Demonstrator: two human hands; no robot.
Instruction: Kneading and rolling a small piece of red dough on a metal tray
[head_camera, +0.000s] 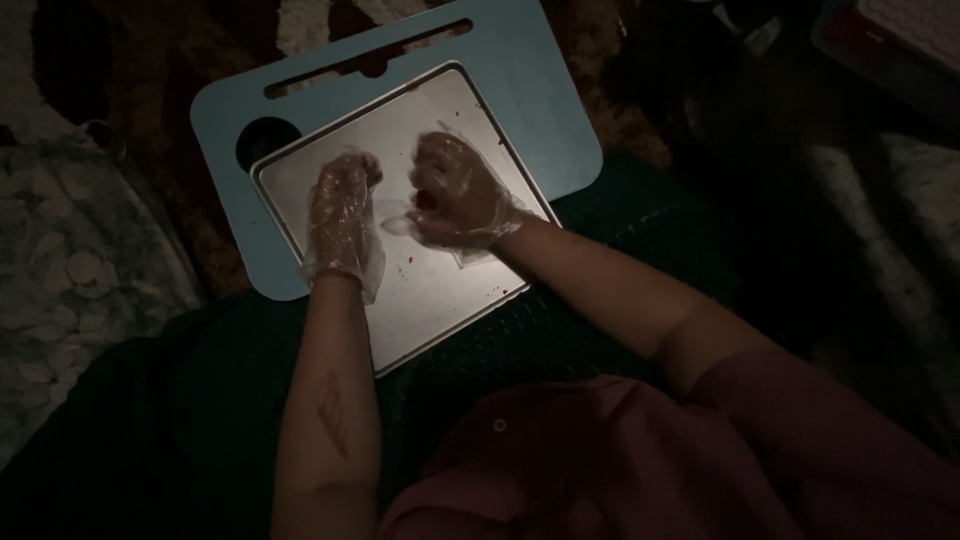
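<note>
Working over the metal tray (430, 300), your gloved left hand (342, 215) is curled shut, right hand (455, 195) fisted around something small and reddish (426, 200); only juice specks so far.

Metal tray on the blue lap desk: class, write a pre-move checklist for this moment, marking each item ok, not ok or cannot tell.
1. Both hands gloved: ok. Clear plastic gloves cover the left hand and right hand.
2. Both hands over the metal tray: ok.
3. Tray fully supported by the blue lap desk: not ok; its near corner overhangs onto the dark cloth.
4. Tray surface clean: not ok; small dark red specks dot it.
5. What the right hand pinches: cannot tell; only a small pale piece with something red shows.
6. Lighting adequate: not ok; surroundings are dark.
</note>
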